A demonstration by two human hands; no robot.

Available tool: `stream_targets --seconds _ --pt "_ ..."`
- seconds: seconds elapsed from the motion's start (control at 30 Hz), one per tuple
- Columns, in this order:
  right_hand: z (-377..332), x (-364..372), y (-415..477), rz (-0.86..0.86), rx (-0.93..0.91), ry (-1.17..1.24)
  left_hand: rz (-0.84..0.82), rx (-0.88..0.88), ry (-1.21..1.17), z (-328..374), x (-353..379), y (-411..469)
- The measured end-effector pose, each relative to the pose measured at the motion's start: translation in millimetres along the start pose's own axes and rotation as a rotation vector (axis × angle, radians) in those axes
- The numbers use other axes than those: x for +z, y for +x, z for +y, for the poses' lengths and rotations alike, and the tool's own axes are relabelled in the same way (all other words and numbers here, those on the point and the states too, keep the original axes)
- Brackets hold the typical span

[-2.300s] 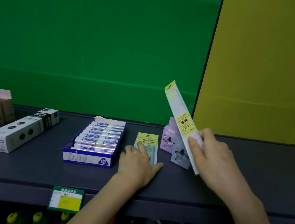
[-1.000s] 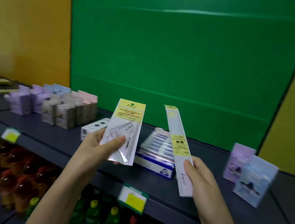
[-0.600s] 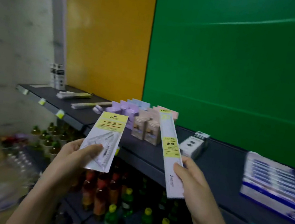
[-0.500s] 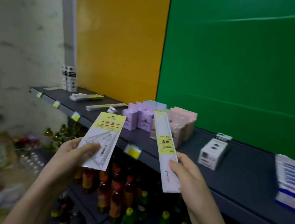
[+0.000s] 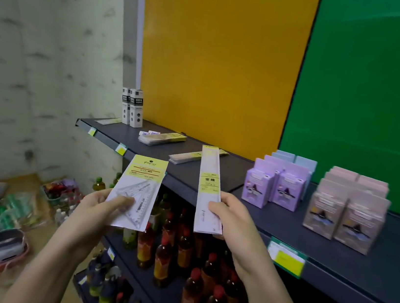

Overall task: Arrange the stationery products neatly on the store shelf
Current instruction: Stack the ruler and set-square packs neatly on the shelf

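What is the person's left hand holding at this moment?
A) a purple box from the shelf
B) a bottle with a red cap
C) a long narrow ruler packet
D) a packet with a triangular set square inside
D: the left hand pinches the set square packet, with the clear triangle visible inside it, while the right hand holds the long ruler packet.

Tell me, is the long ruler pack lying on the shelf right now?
No, the right hand holds the ruler pack upright in the air in front of the shelf.
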State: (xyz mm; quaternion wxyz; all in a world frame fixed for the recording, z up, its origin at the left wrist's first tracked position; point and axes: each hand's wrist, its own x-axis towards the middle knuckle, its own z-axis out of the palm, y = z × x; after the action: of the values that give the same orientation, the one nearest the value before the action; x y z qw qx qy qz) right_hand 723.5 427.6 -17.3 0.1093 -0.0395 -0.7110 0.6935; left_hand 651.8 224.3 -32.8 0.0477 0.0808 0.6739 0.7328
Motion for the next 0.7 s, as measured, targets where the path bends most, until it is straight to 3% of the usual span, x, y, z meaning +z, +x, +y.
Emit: stream_targets --seconds 0.27,0.5,0.7 --pt "7.7 45.2 121.3 0.022 -0.001 0.023 -0.028 0.04 0.055 8.9 -48.7 132.3" --pt "10.1 63.7 202.9 0.15 -0.075 -0.116 -0.102 0.002 0.07 14.1 -76.6 243.4" --pt "17.4 66.9 249.7 0.307 -0.053 -0.277 -0.153 0.107 0.203 12.5 -82.4 328.5"
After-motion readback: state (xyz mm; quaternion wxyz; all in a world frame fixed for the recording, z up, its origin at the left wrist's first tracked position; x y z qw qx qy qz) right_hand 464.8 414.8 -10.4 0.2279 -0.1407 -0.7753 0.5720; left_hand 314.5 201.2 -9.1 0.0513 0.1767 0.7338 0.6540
